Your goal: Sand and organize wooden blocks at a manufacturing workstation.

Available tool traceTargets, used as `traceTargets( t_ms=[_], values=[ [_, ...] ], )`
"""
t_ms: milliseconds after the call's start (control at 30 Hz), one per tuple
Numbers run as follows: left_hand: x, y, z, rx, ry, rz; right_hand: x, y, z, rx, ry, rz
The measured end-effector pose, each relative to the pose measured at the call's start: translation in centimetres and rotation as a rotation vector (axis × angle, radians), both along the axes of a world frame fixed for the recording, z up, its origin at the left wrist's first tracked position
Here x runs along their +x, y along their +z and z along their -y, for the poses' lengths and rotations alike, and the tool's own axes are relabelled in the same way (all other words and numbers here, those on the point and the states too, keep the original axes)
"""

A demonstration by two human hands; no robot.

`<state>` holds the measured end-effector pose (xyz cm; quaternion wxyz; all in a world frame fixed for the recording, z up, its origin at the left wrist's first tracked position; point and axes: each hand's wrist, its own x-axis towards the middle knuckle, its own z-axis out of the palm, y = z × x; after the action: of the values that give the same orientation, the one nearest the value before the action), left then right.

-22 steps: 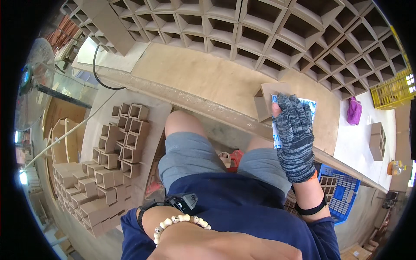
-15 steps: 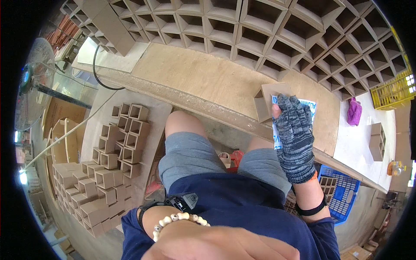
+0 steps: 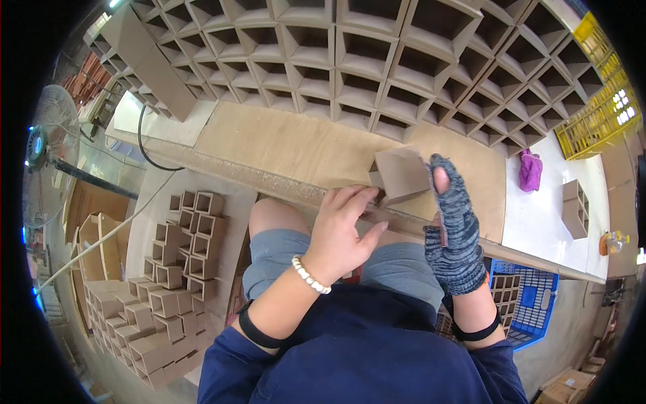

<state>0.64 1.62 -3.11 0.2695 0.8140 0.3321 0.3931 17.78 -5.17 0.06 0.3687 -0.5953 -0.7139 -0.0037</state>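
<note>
A hollow, square-sided grey-brown clay block [image 3: 404, 174] stands tilted near the front edge of the wooden bench. My left hand [image 3: 342, 232], bare and with a beaded bracelet, has its fingertips at the block's lower left corner; whether they press on it is hard to tell. Its thumb is spread away from the fingers. To the right of the block, my right hand [image 3: 457, 225] wears a grey knitted glove with the thumb tip bare. It grips a sheet of sandpaper [image 3: 443, 233], now seen nearly edge-on beside the block's right side.
Stacked hollow blocks [image 3: 336, 74] form a wall along the bench's [image 3: 282, 145] far side. More blocks [image 3: 155, 310] stand at the left. A purple cloth [image 3: 530, 170], a yellow crate [image 3: 599, 101] and a blue crate [image 3: 531, 303] are at the right; a fan [image 3: 50, 151] stands at far left.
My left hand has moved from close below the camera forward to the block. The block has shifted left and turned. My right hand has turned the sandpaper from face-up over the block to edge-on beside it.
</note>
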Motion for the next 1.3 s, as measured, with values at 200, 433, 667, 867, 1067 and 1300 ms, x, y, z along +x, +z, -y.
traceTargets(
  t_ms=[200,433,667,867,1067,1300],
  values=[
    [2.7,-1.3,-0.5,0.135,-0.022,0.055,2.1,0.5,1.8,0.027,-0.180,-0.118],
    [1.7,1.7,2.4,0.035,0.031,0.146,-0.3,1.6,1.8,0.090,-0.203,0.137],
    [1.5,0.4,3.6,0.049,0.009,0.193,0.6,-2.1,-0.8,-0.122,-0.076,0.307],
    [1.7,-0.6,4.0,0.135,0.024,0.256,-3.2,1.7,1.4,-0.040,0.061,0.277],
    [1.8,0.1,4.3,-0.020,0.019,0.308,1.7,-2.1,-0.3,-0.080,-0.212,0.264],
    [1.4,-0.1,3.8,-0.145,0.005,0.335,-1.1,0.0,0.6,-0.071,0.053,0.366]
  ],
)
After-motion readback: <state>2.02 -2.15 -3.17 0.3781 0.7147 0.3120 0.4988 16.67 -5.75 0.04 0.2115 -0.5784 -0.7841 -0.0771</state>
